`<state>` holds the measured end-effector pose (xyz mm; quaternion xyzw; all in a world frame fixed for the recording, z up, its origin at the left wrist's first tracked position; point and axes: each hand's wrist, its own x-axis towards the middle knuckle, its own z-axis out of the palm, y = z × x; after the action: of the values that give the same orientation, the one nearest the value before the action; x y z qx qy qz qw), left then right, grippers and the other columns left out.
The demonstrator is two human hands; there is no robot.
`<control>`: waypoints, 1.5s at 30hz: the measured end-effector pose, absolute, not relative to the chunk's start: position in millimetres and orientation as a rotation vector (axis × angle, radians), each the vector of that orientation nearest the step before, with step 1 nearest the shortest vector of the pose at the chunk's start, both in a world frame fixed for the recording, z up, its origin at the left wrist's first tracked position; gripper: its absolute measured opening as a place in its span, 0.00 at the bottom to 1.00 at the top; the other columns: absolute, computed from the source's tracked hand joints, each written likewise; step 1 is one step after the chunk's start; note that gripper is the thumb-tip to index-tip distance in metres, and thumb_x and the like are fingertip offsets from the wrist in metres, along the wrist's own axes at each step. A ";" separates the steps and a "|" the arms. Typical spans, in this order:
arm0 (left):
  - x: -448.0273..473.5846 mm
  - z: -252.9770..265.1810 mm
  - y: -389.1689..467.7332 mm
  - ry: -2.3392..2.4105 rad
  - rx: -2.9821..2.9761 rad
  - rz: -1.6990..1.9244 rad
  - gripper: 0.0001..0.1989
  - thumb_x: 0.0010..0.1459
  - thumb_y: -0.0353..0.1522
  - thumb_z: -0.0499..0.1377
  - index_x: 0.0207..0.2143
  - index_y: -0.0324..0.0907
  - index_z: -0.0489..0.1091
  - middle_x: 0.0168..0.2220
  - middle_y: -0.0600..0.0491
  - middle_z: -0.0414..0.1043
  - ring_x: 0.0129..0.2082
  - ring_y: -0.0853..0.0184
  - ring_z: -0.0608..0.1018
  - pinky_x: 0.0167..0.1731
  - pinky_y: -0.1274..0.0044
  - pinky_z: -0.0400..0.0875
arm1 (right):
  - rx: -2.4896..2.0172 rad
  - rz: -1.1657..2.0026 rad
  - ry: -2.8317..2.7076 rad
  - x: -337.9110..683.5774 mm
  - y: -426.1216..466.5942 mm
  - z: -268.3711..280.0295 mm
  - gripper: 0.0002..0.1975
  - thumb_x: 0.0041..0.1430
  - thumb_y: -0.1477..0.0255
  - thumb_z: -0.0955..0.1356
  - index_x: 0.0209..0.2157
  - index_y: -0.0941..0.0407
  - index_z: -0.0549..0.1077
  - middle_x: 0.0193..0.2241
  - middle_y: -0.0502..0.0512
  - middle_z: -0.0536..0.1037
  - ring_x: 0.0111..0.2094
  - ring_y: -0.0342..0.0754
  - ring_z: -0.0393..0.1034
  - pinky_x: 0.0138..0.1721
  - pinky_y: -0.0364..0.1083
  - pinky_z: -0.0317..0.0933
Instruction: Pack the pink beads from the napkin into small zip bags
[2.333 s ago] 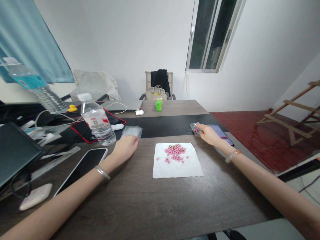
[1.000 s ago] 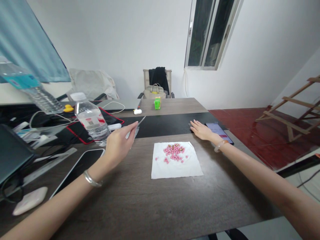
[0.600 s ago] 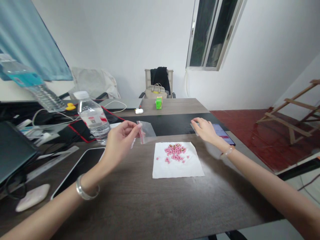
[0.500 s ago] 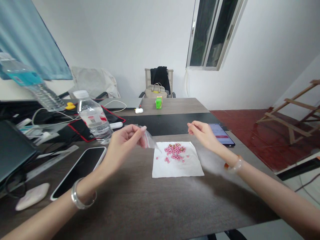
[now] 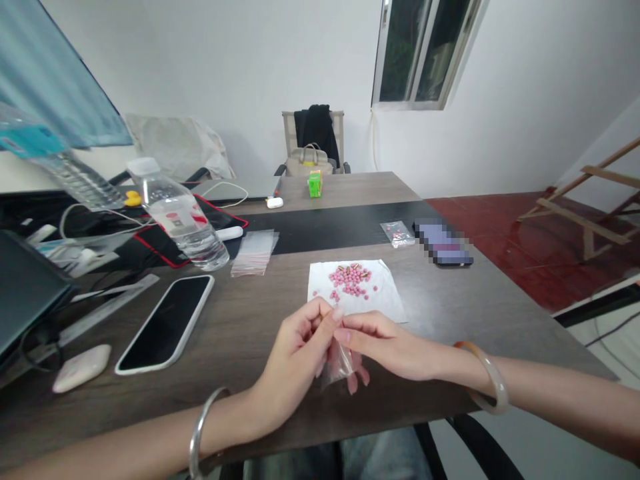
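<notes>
Near the table's front edge, my left hand (image 5: 305, 350) and my right hand (image 5: 385, 343) meet, fingertips pinched together on a small clear zip bag (image 5: 341, 363). The bag hangs below the fingers and looks empty; its upper edge is hidden by them. Just beyond lies a white paper napkin (image 5: 393, 293) with a heap of pink pills (image 5: 350, 279) and a few brownish capsules (image 5: 366, 273) among them. A stack of flat clear zip bags (image 5: 254, 252) rests to the left. Farther right, another zip bag (image 5: 398, 234) holds a few pills.
Left of my hands are a white-edged phone (image 5: 167, 323), a white mouse (image 5: 83, 368) and a water bottle (image 5: 185, 223). A second phone (image 5: 443, 243) lies at the right. Toward the back stand a green box (image 5: 315, 184) and a small white case (image 5: 275, 203).
My left hand has brought the zip bag toward me, in front of the napkin. My right hand has moved left and nearer, and now grips the bag too. The view has tilted downward.
</notes>
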<state>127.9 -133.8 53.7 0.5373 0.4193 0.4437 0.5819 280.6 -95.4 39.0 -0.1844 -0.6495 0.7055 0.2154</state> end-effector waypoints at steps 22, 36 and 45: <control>116.1 23.9 -131.0 1.252 1.739 1.195 0.16 0.55 0.29 0.53 0.16 0.41 0.55 0.18 0.57 0.57 0.22 0.71 0.63 0.25 0.79 0.59 | -0.858 0.968 -1.815 289.6 -96.6 11.7 0.06 0.56 0.75 0.67 0.29 0.55 0.63 0.27 0.49 0.68 0.27 0.42 0.65 0.25 0.40 0.60; 119.2 22.2 -131.0 1.255 2.046 1.091 0.16 0.54 0.27 0.53 0.16 0.42 0.55 0.15 0.58 0.56 0.21 0.69 0.62 0.26 0.76 0.56 | -0.589 0.332 -2.307 296.2 -88.2 9.0 0.08 0.56 0.67 0.70 0.37 0.54 0.75 0.38 0.55 0.78 0.44 0.52 0.68 0.46 0.53 0.61; 117.7 18.1 -128.1 1.460 2.319 0.996 0.38 0.37 0.45 0.68 0.50 0.44 0.60 0.49 0.46 0.70 0.50 0.51 0.69 0.51 0.63 0.50 | -0.565 0.492 -2.228 296.5 -81.1 12.5 0.13 0.52 0.62 0.73 0.38 0.53 0.76 0.39 0.54 0.75 0.43 0.50 0.67 0.48 0.53 0.57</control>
<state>117.7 -128.1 18.1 0.7904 0.4976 0.3392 0.1126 296.5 -81.1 12.5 -0.2220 -0.8746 0.1930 0.3854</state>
